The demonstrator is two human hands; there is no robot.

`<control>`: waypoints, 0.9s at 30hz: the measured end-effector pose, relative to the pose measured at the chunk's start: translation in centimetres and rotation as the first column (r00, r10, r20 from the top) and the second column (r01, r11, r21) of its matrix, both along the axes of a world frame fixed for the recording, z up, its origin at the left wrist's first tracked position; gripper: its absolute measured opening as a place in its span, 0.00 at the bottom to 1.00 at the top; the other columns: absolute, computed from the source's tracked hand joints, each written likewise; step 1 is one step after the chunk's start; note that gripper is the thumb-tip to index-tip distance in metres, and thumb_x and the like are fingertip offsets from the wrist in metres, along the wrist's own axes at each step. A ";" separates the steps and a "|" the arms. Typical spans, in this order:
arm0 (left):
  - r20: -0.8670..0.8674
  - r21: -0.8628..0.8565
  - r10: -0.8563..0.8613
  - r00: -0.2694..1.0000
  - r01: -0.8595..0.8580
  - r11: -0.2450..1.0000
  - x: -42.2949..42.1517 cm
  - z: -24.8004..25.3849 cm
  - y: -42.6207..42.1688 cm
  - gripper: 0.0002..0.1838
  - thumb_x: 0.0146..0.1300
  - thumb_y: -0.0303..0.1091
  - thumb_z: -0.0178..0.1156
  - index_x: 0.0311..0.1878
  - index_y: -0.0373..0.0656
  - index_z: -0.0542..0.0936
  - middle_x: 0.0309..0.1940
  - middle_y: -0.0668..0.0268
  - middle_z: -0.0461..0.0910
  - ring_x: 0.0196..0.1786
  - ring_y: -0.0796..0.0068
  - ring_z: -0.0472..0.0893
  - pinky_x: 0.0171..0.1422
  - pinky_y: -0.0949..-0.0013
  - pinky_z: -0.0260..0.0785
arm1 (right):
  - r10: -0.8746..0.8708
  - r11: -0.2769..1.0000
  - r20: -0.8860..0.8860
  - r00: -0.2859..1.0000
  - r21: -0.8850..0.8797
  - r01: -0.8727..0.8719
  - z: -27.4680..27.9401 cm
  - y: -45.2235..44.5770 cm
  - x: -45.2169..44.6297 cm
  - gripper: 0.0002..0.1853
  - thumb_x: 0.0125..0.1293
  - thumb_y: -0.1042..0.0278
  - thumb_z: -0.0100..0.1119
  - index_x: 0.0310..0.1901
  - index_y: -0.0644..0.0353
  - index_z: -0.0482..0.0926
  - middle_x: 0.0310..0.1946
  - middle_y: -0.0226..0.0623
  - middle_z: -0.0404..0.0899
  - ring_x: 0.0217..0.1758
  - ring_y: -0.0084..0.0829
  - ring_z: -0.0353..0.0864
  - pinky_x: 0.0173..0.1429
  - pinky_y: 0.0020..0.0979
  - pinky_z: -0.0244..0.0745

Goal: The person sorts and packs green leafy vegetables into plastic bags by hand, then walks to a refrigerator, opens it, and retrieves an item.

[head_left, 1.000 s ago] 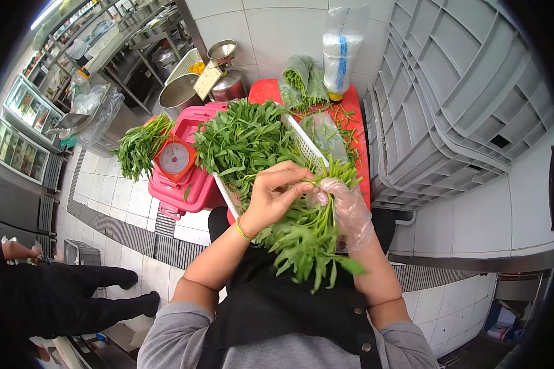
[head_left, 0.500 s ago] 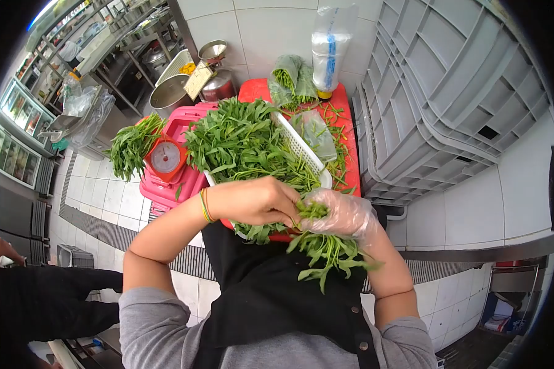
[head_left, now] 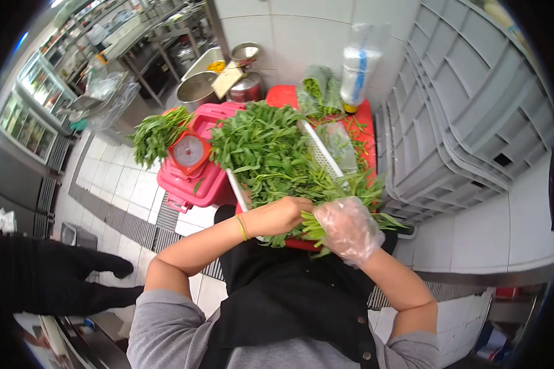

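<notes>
The right hand (head_left: 347,229), in a clear plastic glove, is gripping a bunch of leafy greens (head_left: 314,230), its fingers closing around the stems in front of the white basket (head_left: 324,151). The bare left hand (head_left: 285,215) is bending its fingers together at the stem ends; whether its grip is pinching a stem cannot be told. Loose greens (head_left: 261,138) are filling the basket, which is resting on the red counter (head_left: 281,95). Left of it, an orange dial scale (head_left: 189,152) is standing on a pink box (head_left: 207,186), holding another bundle (head_left: 160,136).
</notes>
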State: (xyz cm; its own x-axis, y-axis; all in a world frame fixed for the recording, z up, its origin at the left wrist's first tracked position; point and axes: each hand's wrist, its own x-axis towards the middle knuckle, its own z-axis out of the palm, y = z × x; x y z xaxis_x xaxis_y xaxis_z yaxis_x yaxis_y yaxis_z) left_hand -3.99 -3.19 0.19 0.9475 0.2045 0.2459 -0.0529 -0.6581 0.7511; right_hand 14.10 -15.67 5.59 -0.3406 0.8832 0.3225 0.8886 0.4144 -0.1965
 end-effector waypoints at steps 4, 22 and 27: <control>-0.249 0.161 -0.141 0.958 0.185 0.969 -1.6 3.7 0.5 0.08 0.67 0.30 0.61 0.38 0.33 0.78 0.37 0.52 0.80 0.44 0.47 0.81 0.51 0.53 0.76 | -0.062 0.998 0.099 0.993 -0.017 0.064 -3.2 0.2 3.3 0.06 0.55 0.73 0.58 0.24 0.52 0.74 0.22 0.39 0.77 0.30 0.46 0.81 0.39 0.47 0.73; 0.258 -0.049 0.394 0.882 -0.395 0.917 6.0 6.2 -2.6 0.23 0.60 0.23 0.68 0.60 0.35 0.81 0.44 0.52 0.86 0.47 0.52 0.85 0.55 0.59 0.78 | -0.216 0.973 -0.972 -0.096 -0.223 0.064 -3.0 1.6 4.5 0.08 0.67 0.74 0.68 0.46 0.63 0.82 0.38 0.36 0.84 0.44 0.30 0.83 0.54 0.34 0.79; 0.265 -0.145 0.533 0.804 -0.513 0.846 7.4 3.4 -3.9 0.17 0.58 0.24 0.72 0.51 0.34 0.85 0.40 0.53 0.87 0.43 0.56 0.86 0.49 0.63 0.78 | -0.058 0.967 -0.941 -0.333 -0.136 0.216 -4.3 2.4 3.4 0.09 0.67 0.77 0.68 0.48 0.63 0.83 0.45 0.34 0.85 0.48 0.25 0.82 0.56 0.30 0.77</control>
State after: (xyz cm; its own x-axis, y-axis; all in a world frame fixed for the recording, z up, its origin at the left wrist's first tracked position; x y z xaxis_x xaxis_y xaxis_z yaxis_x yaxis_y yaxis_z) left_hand 3.46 -7.06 3.55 0.5824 0.6727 0.4564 0.0685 -0.6001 0.7970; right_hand 17.46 -13.31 1.32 0.6001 0.7936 0.1003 -0.3869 0.3977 -0.8320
